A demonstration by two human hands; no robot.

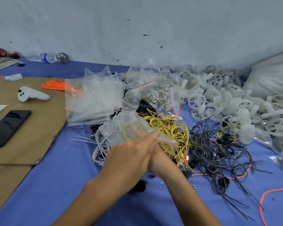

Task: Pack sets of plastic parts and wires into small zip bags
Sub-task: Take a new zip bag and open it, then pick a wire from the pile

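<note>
Materials check: mostly plastic in front of you.
Your zip bag, centre frame, is thin clear glossy film with a red seal strip. The yellow wires beneath look shiny, the black wires to the right matt. Upper right, the wheels are milky translucent plastic. Matt blue cloth, rough brown cardboard, glossy black phone at left.

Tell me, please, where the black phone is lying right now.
In the head view, the black phone lies at the far left on the brown cardboard, just below the white controller.
</note>
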